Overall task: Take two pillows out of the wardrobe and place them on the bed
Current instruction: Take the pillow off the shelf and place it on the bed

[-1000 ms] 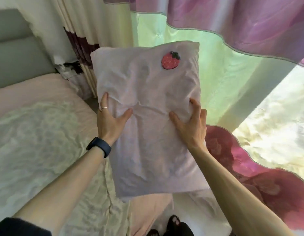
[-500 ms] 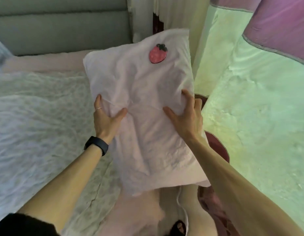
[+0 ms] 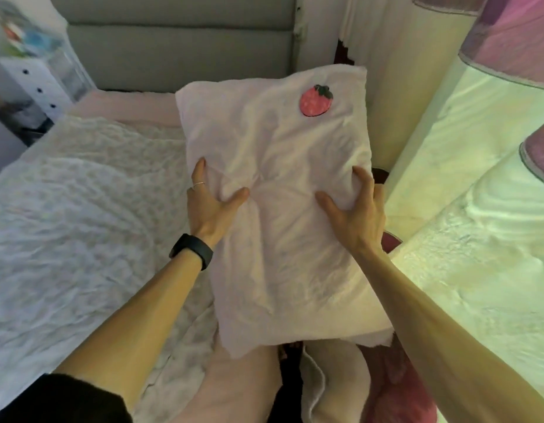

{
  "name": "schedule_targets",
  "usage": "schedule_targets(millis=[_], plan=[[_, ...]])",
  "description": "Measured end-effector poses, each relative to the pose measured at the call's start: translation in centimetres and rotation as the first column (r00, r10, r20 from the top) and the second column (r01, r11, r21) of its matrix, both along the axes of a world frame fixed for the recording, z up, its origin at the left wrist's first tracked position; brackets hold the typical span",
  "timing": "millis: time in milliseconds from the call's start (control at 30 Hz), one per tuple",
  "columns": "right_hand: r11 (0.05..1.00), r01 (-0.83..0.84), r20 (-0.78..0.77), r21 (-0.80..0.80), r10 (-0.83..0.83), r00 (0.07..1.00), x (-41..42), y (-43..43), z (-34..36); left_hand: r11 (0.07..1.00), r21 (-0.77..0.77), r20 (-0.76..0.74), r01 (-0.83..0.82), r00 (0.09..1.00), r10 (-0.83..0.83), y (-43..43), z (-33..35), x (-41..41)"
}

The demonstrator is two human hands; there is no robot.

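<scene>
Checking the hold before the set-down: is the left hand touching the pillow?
Touching. The head view shows the left hand gripping the edge of the pillow, its thumb pressed into the cover, which creases around it.

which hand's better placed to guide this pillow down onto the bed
Left, probably: the left hand grips the pillow on the edge nearest the bed, so it can lead the way down. The right hand grips the edge on the curtain side.
</scene>
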State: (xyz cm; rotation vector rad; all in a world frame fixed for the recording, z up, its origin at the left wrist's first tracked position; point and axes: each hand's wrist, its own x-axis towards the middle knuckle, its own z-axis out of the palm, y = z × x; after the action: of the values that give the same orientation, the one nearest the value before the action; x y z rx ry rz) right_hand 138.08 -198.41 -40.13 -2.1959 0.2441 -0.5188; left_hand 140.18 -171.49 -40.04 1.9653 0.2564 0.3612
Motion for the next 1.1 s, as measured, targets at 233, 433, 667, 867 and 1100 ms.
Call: schedule_targets(millis=[233, 433, 667, 867, 1100], plan=[[0.998, 0.028, -0.044, 0.062, -0.025, 0.999, 12.2, -1.7, -0.3, 0.999, -0.011, -0.016, 0.049, 0.999, -0.049, -1.4, 0.6, 12.6], [0.993, 0.059, -0.038, 0.105, -0.056, 0.998, 23.8, -3.3, 0.6, 0.997, -0.026, 0.0, 0.078, 0.997, -0.078, -3.0, 2.1, 24.1], [0.996, 0.046, -0.025, 0.075, -0.044, 0.999, 38.9, -3.9, 0.6, 0.998, -0.05, -0.02, 0.036, 0.999, -0.037, -4.1, 2.7, 38.0], [0.995, -0.032, -0.008, 0.099, 0.033, 0.999, 52.8, -4.0, 0.8, 0.997, 0.024, -0.033, -0.073, 0.997, 0.074, -4.5, 3.5, 50.2], [0.99, -0.128, -0.038, 0.065, 0.131, 0.991, 66.8, -2.1, 1.5, 0.981, 0.034, -0.042, -0.193, 0.98, 0.194, -3.0, 3.6, 61.3]])
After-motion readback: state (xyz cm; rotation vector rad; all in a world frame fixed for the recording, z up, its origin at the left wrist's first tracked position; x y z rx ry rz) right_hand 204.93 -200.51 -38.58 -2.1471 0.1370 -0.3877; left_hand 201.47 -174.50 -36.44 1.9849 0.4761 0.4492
